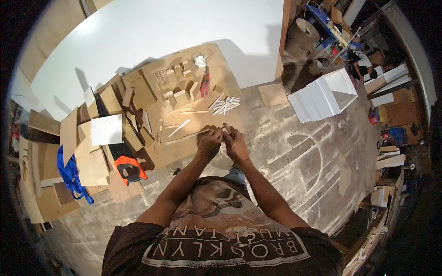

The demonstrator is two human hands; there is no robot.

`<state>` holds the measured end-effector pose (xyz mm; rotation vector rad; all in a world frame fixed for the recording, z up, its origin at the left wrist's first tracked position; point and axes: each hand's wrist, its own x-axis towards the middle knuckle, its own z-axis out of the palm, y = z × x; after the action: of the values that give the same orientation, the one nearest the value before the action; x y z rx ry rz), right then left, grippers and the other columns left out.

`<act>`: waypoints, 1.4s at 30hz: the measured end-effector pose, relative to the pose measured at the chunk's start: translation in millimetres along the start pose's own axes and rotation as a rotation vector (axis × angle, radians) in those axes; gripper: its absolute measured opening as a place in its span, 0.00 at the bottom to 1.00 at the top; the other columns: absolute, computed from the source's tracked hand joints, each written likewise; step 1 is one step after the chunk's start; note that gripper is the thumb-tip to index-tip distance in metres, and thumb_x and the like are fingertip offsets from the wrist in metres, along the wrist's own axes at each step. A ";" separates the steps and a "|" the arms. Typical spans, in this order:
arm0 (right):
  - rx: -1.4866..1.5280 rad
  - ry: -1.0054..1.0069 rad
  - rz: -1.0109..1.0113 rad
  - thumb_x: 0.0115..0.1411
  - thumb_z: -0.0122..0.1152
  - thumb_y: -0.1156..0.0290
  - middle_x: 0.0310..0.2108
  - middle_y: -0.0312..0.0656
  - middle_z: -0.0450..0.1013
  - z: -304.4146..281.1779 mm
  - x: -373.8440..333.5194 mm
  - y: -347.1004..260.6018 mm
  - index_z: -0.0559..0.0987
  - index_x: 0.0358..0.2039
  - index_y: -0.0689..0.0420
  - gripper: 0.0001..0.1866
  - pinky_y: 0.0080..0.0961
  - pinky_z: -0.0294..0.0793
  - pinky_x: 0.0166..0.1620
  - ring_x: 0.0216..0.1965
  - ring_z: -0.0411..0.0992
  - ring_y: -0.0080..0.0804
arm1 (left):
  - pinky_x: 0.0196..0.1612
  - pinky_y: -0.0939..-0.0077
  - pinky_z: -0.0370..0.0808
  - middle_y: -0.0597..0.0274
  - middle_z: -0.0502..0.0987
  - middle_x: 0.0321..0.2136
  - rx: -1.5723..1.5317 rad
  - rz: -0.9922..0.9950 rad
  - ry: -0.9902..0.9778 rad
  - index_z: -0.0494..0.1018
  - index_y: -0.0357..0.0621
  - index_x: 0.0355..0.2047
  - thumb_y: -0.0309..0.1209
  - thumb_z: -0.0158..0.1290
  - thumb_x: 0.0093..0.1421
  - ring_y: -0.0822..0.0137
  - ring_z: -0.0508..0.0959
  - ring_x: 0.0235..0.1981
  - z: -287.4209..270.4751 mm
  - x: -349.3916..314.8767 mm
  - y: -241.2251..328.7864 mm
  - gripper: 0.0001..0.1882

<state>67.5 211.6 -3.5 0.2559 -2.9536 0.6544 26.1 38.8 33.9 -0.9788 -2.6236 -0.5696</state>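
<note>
My left hand (210, 142) and my right hand (236, 146) meet over the near right edge of the brown work board (198, 124). Both have closed fingers, pinching a small piece whose kind I cannot make out, mostly hidden by the fingertips. Just beyond them lies a loose pile of short white strips (224, 105). Left of the pile are thin wooden strips (193, 110) and a single white strip (179, 128). Farther back stand several small wooden blocks (180, 95), with a red-handled hand tool (205, 83) beside them and a crumpled white wad (200, 60) behind it.
Scrap boards (90, 158) crowd the left, with an orange-handled saw (130, 169) and a blue strap bag (69, 175). A large white panel (152, 27) lies beyond the board. On the right floor sits a white open box (317, 97); another person (363, 64) is behind it.
</note>
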 end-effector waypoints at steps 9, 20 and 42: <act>-0.029 -0.030 -0.162 0.64 0.52 0.76 0.70 0.42 0.63 -35.1 13.0 5.0 0.68 0.69 0.48 0.31 0.50 0.67 0.61 0.59 0.65 0.55 | 0.35 0.71 0.85 0.59 0.76 0.36 0.090 0.024 0.009 0.78 0.37 0.34 0.26 0.57 0.55 0.58 0.76 0.47 9.7 -10.5 -5.1 0.07; -0.136 0.145 -0.105 0.60 0.58 0.76 0.55 0.64 0.69 -35.5 25.8 29.9 0.72 0.66 0.48 0.31 0.52 0.72 0.56 0.53 0.69 0.62 | 0.41 0.63 0.82 0.58 0.76 0.37 0.049 -0.081 0.005 0.79 0.38 0.28 0.31 0.57 0.55 0.56 0.76 0.47 17.5 -6.2 -2.7 0.08; 0.011 -0.021 -0.100 0.63 0.57 0.73 0.68 0.42 0.66 -40.1 22.6 7.5 0.70 0.68 0.43 0.32 0.50 0.67 0.59 0.55 0.67 0.55 | 0.38 0.56 0.80 0.53 0.77 0.39 -0.103 -0.289 -0.082 0.76 0.38 0.36 0.29 0.54 0.56 0.51 0.81 0.40 31.3 -3.2 -14.7 0.10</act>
<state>46.6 232.2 32.7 0.4105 -2.9350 0.6585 14.7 41.1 1.2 -0.6646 -2.8564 -0.7527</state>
